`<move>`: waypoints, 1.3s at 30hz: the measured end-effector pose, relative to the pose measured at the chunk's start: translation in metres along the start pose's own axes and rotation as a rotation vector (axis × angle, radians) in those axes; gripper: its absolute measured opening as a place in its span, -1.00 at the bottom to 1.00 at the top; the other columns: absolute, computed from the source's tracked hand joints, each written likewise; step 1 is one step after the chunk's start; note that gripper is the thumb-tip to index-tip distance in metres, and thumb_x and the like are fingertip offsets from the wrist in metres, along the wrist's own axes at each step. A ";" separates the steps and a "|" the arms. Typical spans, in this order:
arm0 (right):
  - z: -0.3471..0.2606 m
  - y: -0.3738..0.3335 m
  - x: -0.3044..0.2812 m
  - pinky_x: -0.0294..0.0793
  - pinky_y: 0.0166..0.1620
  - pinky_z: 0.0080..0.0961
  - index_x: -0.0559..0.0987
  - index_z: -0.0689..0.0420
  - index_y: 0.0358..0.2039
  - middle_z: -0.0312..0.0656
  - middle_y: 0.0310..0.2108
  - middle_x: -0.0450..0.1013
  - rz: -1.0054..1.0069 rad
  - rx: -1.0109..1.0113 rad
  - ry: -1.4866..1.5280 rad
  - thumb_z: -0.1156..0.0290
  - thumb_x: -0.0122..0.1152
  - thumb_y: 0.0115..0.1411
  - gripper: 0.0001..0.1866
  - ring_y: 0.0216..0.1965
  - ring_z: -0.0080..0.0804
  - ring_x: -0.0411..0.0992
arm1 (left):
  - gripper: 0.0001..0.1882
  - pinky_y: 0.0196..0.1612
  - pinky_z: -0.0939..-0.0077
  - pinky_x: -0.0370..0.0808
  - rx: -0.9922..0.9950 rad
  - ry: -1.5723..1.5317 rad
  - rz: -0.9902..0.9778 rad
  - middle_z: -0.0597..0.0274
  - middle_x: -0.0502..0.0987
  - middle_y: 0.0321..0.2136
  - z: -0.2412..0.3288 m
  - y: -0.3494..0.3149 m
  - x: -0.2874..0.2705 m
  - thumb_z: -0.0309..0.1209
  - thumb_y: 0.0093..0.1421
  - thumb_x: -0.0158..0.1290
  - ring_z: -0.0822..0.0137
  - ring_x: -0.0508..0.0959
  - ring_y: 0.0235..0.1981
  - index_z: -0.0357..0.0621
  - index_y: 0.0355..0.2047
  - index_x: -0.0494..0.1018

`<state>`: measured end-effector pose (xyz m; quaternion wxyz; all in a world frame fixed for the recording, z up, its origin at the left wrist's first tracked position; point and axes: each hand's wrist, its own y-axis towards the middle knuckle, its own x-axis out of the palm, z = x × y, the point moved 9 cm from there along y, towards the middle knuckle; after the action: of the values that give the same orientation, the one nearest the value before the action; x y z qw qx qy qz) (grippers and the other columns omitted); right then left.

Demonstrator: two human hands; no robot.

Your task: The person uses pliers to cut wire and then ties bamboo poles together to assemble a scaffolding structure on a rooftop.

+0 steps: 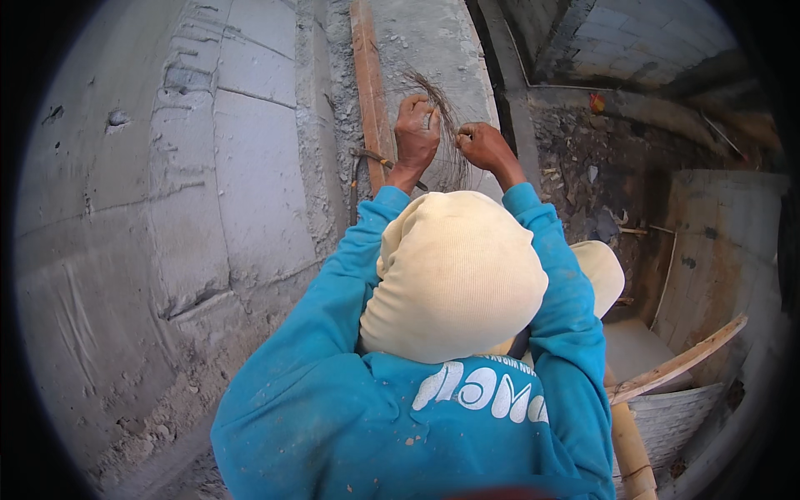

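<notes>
Bare hands point(417, 133) pinch wiry strands point(447, 115) (dark, thin, loosely bunched).

Wearing a turquoise-blue long-sleeved sweatshirt point(333, 400), showing pale specks and smudges, bearing white lettering point(520, 406) on the front; also wearing cream, finely ribbed trousers point(462, 271) with soft folds.

Wires point(447, 115): thin, dark, many strands in a loose bundle, gently curved, ends splayed; run between left hand point(417, 131) and right hand point(486, 147).
</notes>
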<state>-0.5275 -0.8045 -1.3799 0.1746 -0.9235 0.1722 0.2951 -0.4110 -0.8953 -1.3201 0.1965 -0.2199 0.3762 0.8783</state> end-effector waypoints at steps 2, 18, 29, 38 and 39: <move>-0.005 -0.001 0.001 0.49 -0.06 -0.15 0.67 0.17 -0.28 0.10 -0.28 0.57 -0.010 -0.051 -0.084 0.27 0.07 0.18 -0.71 -0.19 0.06 0.54 | -0.86 -0.17 0.17 0.50 -0.010 -0.024 -0.008 -0.05 0.50 -0.23 0.001 0.000 0.003 -0.60 0.04 0.19 -0.05 0.55 -0.21 -0.30 -0.37 0.47; 0.029 -0.007 0.008 0.42 0.09 -0.16 0.65 0.10 -0.13 0.00 -0.03 0.53 -0.125 0.070 -0.055 0.23 0.08 0.19 -0.66 0.01 0.01 0.47 | -0.70 -0.31 0.52 0.66 -0.937 -0.797 -0.153 0.05 0.53 -0.22 -0.079 -0.029 0.040 -0.49 0.27 0.10 0.27 0.66 -0.33 -0.43 -0.05 0.43; 0.036 -0.006 0.010 0.43 0.07 -0.18 0.66 0.10 -0.12 0.02 -0.05 0.54 -0.165 0.073 -0.052 0.25 0.07 0.18 -0.66 0.00 0.02 0.48 | -0.82 -0.43 0.43 0.53 -0.527 -0.092 -0.350 0.20 0.60 -0.38 -0.069 0.003 0.038 -0.42 0.11 0.27 0.40 0.60 -0.47 -0.18 -0.30 0.57; 0.009 -0.013 0.014 0.46 0.09 -0.16 0.63 -0.07 -0.02 -0.02 -0.01 0.54 -0.124 0.111 -0.291 0.33 0.01 0.17 -0.62 0.05 -0.02 0.48 | -0.89 -0.24 0.22 0.50 -0.026 0.077 -0.287 0.00 0.58 -0.36 -0.006 0.030 0.014 -0.50 0.13 0.17 -0.04 0.58 -0.31 -0.22 -0.33 0.53; 0.004 -0.014 0.019 0.47 0.09 -0.18 0.62 -0.12 0.03 -0.05 0.00 0.54 -0.165 0.099 -0.337 0.36 0.02 0.16 -0.58 0.05 -0.05 0.49 | -0.89 -0.24 0.22 0.50 -0.016 0.079 -0.332 0.00 0.58 -0.38 -0.005 0.034 0.015 -0.50 0.13 0.17 -0.05 0.59 -0.31 -0.22 -0.32 0.53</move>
<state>-0.5086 -0.7945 -1.3912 0.2695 -0.8624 0.0785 0.4213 -0.4396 -0.9177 -1.3116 0.3225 -0.3149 0.3353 0.8273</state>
